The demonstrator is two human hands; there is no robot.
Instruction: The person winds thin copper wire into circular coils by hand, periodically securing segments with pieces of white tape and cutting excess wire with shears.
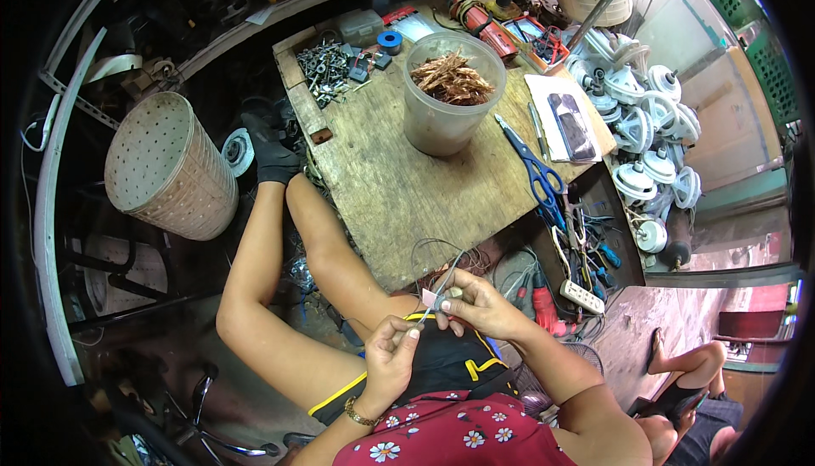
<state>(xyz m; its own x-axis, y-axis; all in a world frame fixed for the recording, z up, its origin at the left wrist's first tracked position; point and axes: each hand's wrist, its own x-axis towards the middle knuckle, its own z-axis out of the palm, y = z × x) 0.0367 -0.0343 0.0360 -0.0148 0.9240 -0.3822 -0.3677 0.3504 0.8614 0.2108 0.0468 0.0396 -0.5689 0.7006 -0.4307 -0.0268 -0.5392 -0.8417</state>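
Note:
In the lower middle, over my lap, my left hand (395, 347) pinches a thin grey cable (423, 318) between thumb and fingers. My right hand (471, 305) is a little higher and to the right, closed on the same cable beside a small pale pink piece (429, 297) and a small dark part that I cannot make out. Thin wires loop up from my fingers over the front edge of the plywood table (365, 169). A translucent tub (448, 126) of copper scraps (450, 80) stands on the table, with large blue scissors (539, 169) to its right.
A pile of screws (323, 71), a phone (570, 125) and red tools (484, 29) lie on the table. A tool tray (586, 241) and white fixtures (645, 126) are at right, a perforated bucket (170, 169) at left. Another person (692, 381) sits at lower right.

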